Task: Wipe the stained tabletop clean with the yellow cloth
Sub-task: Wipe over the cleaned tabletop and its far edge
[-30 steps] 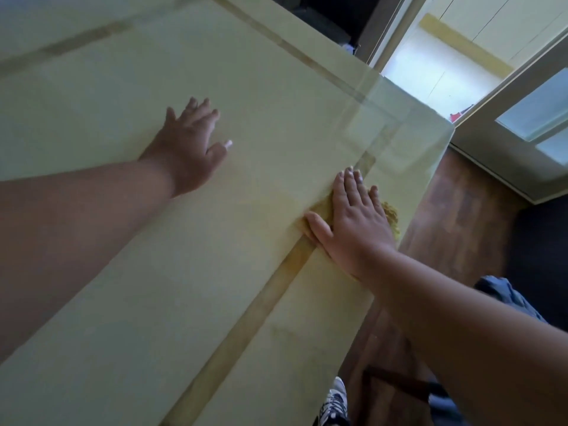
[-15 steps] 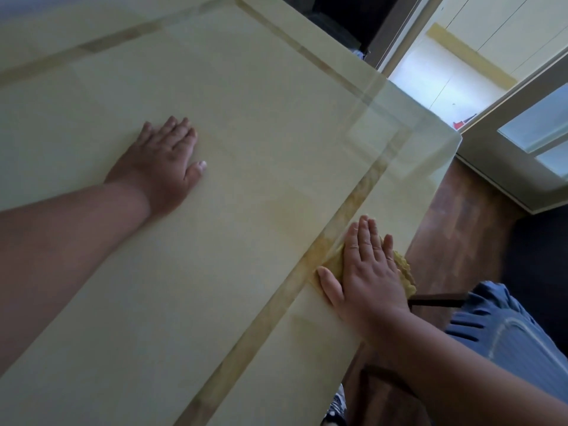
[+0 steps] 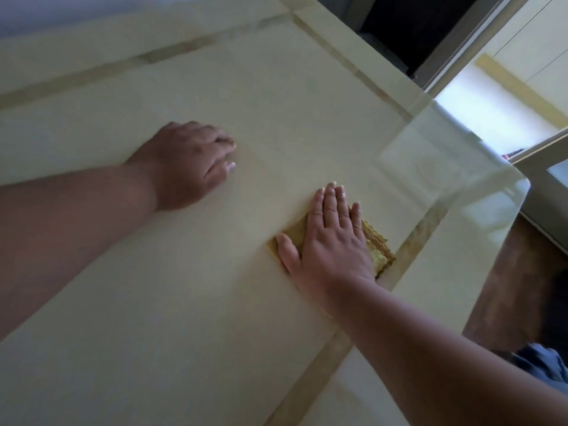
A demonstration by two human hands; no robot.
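In the head view, the right hand point(image 3: 333, 241) lay flat on the yellow cloth point(image 3: 376, 252), fingers point(image 3: 332, 207) straight and close together, pressing down on it rather than gripping it. The cloth sat on the pale desk point(image 3: 276, 96), just inside the darker band point(image 3: 415, 238) that ran along the near right edge; only its scalloped edge and one corner showed past the palm. The left hand point(image 3: 187, 162) rested on the bare desk well apart from the cloth, fingers loosely curled and holding nothing, seemingly as a brace. It was blurred, so its exact contact was hard to tell.

The step in hand looked like the wiping itself, mid-stroke. No clear stain could be made out on the glossy surface. The next move probably called for steady downward pressure while sliding the cloth across the unwiped area, keeping it flat under the palm.
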